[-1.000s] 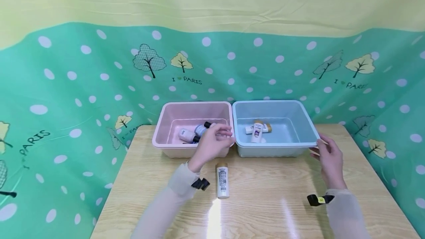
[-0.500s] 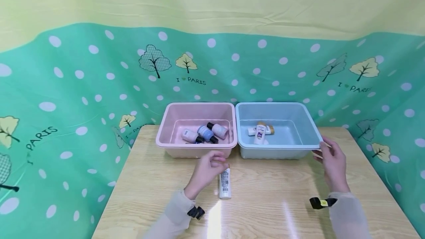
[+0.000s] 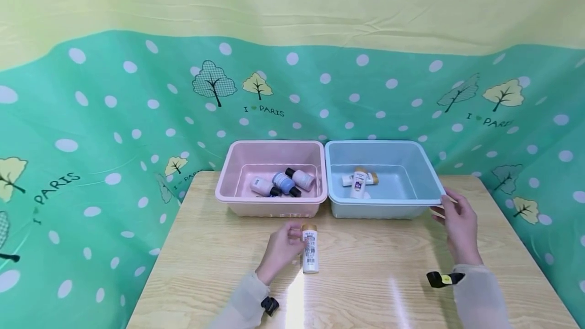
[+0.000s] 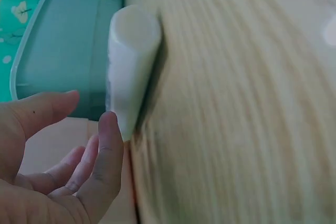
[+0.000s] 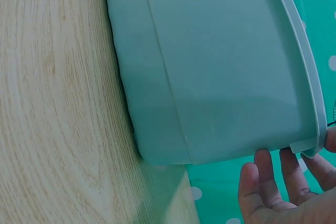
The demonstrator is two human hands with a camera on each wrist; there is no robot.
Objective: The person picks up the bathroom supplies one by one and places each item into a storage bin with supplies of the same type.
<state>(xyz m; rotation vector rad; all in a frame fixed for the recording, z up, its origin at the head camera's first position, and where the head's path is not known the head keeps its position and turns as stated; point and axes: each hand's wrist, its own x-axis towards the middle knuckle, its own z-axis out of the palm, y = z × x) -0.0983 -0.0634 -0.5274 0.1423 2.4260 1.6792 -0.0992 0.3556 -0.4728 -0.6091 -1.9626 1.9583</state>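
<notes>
A white bottle with a gold cap (image 3: 310,250) lies on the table in front of the bins, its printed label facing up. My left hand (image 3: 281,248) is at the bottle's left side, thumb and fingers apart. In the left wrist view the fingertips (image 4: 108,121) are close to the bottle (image 4: 131,51); whether they touch it I cannot tell. At the front right corner of the blue bin (image 3: 386,201), my right hand (image 3: 459,225) holds the rim. The right wrist view has its thumb over the rim and its fingers (image 5: 265,166) against the wall below.
Left of the blue bin stands a pink bin (image 3: 269,200) with several black-capped bottles (image 3: 284,184) inside. White gold-capped bottles (image 3: 359,183) lie crossed in the blue bin. A patterned cloth (image 3: 347,90) hangs behind the wooden table (image 3: 365,278).
My left hand has come out from over the pink bin, down toward me, to beside the white bottle. My right hand has stayed at the blue bin's corner.
</notes>
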